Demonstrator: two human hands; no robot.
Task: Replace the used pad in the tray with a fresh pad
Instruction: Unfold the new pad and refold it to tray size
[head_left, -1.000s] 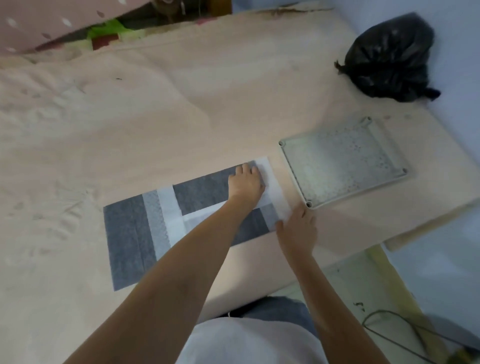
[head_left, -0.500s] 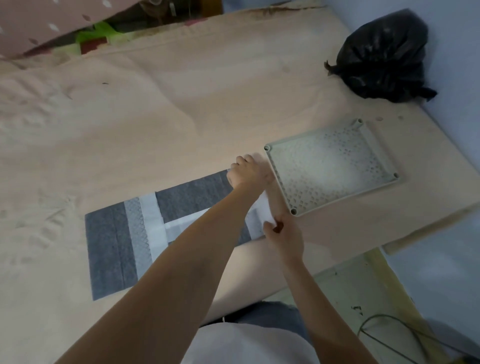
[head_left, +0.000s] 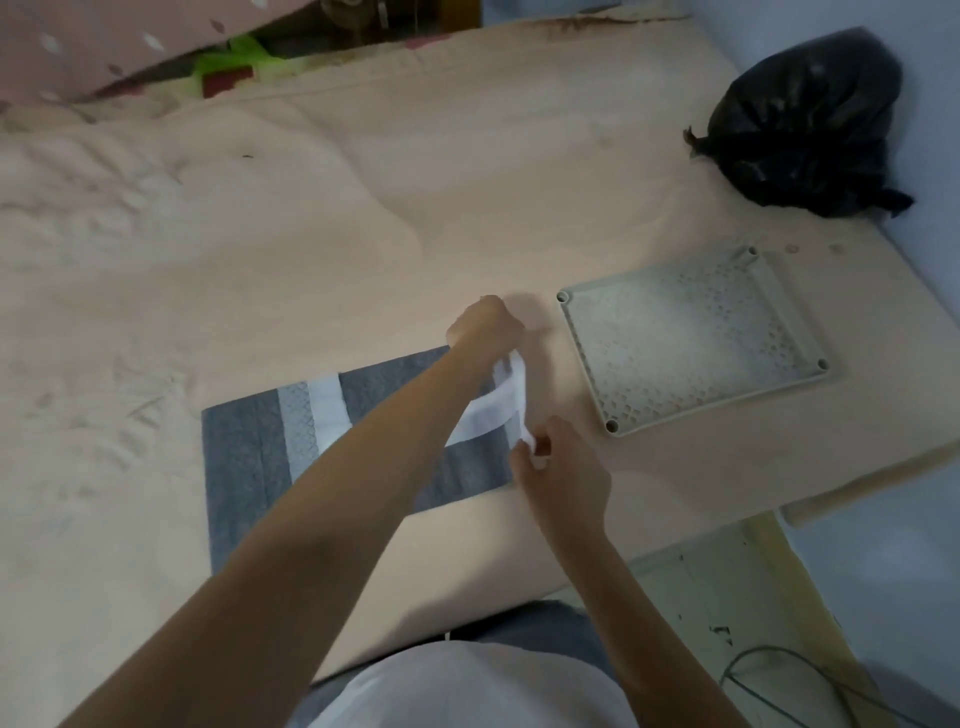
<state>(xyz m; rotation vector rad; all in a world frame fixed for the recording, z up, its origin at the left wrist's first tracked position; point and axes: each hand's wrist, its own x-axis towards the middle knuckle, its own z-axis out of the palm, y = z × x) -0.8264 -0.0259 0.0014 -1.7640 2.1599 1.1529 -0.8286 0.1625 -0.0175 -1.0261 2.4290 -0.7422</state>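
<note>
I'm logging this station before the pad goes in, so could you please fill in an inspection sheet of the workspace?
Surface: rumpled peach sheet.
Job's things: folded grey pad, white end lifted; perforated tray beside it, apart.
Clutter: tied black bag at the far corner.
Hands: left hand grips the pad's far corner; right hand pinches its near corner.
Cables: dark cable on the floor.
Surroundings: pale wall.

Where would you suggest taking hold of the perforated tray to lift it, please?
Probably the tray's near long rim, between the two corner posts, coming from the person's side with fingers hooked under the raised edge. It lies flat on the bed apart from the pad, and that rim faces both hands, which are now busy with the pad's white edge.
</note>
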